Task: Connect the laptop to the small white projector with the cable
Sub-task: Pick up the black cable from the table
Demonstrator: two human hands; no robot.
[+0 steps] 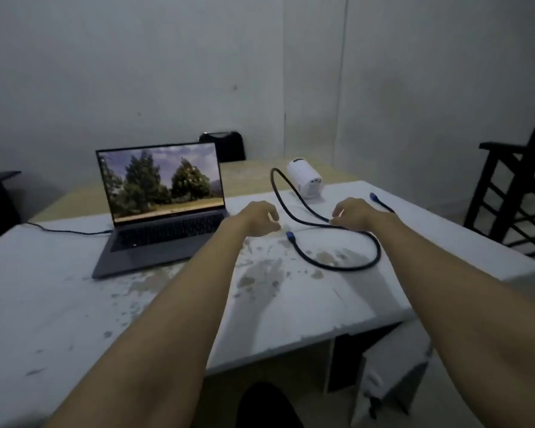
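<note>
An open grey laptop (161,208) with a tree picture on its screen stands at the left of the white table (74,304). The small white projector (306,179) sits at the far right of the table. A dark cable (346,267) lies in loops between them. One blue plug (291,235) rests near the middle and the other blue plug (373,196) lies right of the projector. My left hand (260,216) hovers with curled, parted fingers just above the middle plug. My right hand (357,213) is curled over the cable, its fingertips at it, with the cable lying flat.
A thin dark cord (65,231) runs from the laptop's left side off the table. A dark chair back (223,145) stands behind the table, and a black wooden frame (513,193) stands at the right. The table's surface paint is chipped.
</note>
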